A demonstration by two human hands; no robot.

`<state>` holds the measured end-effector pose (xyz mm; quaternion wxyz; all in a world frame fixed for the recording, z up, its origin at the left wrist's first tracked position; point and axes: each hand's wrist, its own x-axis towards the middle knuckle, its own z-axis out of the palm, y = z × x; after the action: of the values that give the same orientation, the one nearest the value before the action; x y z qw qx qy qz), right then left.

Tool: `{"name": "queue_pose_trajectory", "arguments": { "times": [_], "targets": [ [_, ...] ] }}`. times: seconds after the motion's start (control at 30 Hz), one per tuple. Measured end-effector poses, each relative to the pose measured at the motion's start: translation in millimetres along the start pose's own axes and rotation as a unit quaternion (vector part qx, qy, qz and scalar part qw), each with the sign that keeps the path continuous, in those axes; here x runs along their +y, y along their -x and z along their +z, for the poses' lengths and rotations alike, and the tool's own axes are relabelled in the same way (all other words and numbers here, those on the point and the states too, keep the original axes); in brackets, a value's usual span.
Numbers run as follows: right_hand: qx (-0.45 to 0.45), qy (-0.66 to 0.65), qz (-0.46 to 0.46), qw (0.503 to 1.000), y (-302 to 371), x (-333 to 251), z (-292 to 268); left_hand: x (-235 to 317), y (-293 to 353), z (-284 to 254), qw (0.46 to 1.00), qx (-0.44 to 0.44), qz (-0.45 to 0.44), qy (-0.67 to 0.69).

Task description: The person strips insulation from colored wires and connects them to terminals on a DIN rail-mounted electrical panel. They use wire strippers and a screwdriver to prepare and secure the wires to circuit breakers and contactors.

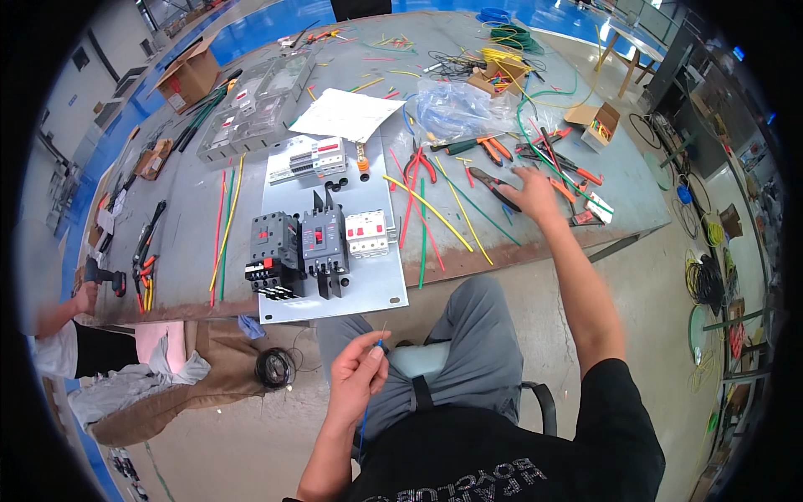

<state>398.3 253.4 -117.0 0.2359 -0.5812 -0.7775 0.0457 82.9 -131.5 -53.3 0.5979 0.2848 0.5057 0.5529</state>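
Note:
My left hand is above my lap, thumb and fingers pinched on a blue wire. A thin bare end sticks up past the fingertips. My right hand is stretched out over the table, fingers apart, beside dark-handled pliers; whether it touches them I cannot tell. In front of me a metal mounting plate overhangs the table edge. It carries a black contactor, a grey molded-case circuit breaker, a white breaker and a row of small breakers.
Loose red, yellow and green wires lie right of the plate. Red-handled pliers, a plastic bag and a small carton are farther back. At the left, another person's hand holds a power drill.

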Motion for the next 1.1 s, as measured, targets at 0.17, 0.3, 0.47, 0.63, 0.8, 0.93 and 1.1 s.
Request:
{"name": "queue_pose_trajectory", "arguments": {
  "times": [0.17, 0.3, 0.47, 0.63, 0.8, 0.93, 1.1],
  "targets": [
    [-0.010, 0.000, -0.030, 1.000, 19.9, -6.7, 21.5, -7.0, 3.4, -4.6, 0.999, 0.032, 0.002, -0.021],
    [0.062, -0.059, -0.045, 0.995, 26.7, -10.9, 31.4, -20.1, 4.0, -13.0, 0.998, 0.052, 0.002, -0.022],
    [0.008, 0.006, 0.023, 1.000, 22.5, -22.4, 9.9, -21.9, 1.4, -5.7, 0.999, 0.030, 0.001, -0.032],
    [0.009, -0.071, 0.011, 0.997, -23.5, -81.6, 22.5, -21.5, 3.7, -9.0, 0.999, 0.035, 0.014, -0.012],
    [-0.091, -0.010, 0.010, 0.996, -65.4, -134.7, 72.9, 6.9, 7.9, -8.7, 0.997, 0.057, 0.051, 0.001],
    [-0.078, 0.057, -0.002, 0.995, -98.3, -121.4, 113.7, 19.1, 10.9, -18.6, 0.995, 0.063, 0.075, -0.001],
    [-0.004, -0.048, 0.012, 0.999, -122.7, -129.0, 115.7, 19.7, 13.9, -31.1, 0.991, 0.092, 0.092, 0.013]
  ]
}}
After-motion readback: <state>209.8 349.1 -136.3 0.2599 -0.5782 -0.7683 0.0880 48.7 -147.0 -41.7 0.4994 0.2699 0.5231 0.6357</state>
